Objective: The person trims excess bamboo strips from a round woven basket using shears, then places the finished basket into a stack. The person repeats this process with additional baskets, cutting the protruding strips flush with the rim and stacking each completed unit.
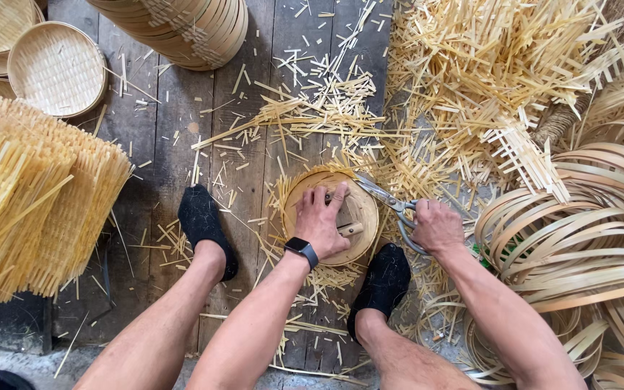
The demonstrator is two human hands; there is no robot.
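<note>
My left hand (322, 220), with a black watch on its wrist, presses flat on a round wooden disc (363, 211) that lies on a woven bamboo mat on the plank floor. Frayed strip ends stick out around the disc's edge. My right hand (436, 225) grips the handles of metal shears (384, 196), whose blades reach the disc's upper right rim. My two feet in black socks (204, 224) rest on either side of the disc.
Stacked woven bamboo squares (30, 202) lie at left, round woven trays (55, 68) at top left, a stack of rims (189, 29) at top. Bamboo hoops (579, 245) pile up at right. Cut strips (485, 79) litter the floor.
</note>
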